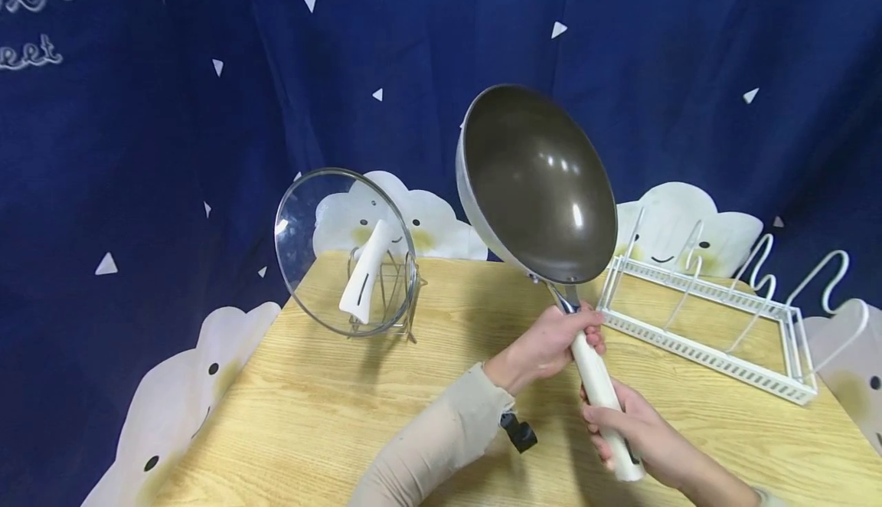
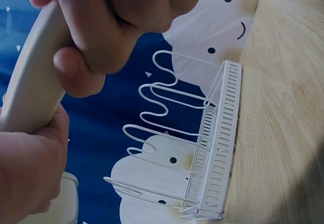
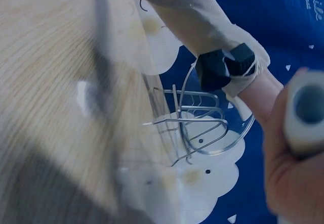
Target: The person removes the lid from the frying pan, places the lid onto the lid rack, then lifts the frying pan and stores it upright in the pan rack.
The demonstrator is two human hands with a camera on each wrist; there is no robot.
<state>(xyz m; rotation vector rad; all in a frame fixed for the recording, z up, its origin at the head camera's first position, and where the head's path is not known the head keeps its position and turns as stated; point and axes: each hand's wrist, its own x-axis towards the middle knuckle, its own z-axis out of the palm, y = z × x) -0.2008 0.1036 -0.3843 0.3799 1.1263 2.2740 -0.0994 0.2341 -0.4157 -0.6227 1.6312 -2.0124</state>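
Note:
A frying pan [image 1: 540, 185] is held up over the table, its dark inside facing the camera and its pale handle [image 1: 594, 373] slanting down. My left hand [image 1: 551, 338] grips the handle near the pan's metal neck. Lower down, toward the handle's end, my right hand [image 1: 630, 426] grips it too. The left wrist view shows the fingers of both hands curled round the handle [image 2: 38, 72]. In the right wrist view the hollow handle end [image 3: 309, 105] points at the camera.
A glass lid [image 1: 303, 239] with a white handle leans in a small wire stand [image 1: 396, 292] at the left. To the right lies a white rack [image 1: 710, 338] with several curved wire dividers. A blue curtain [image 1: 386, 47] with white clouds hangs behind the wooden table [image 1: 289, 423].

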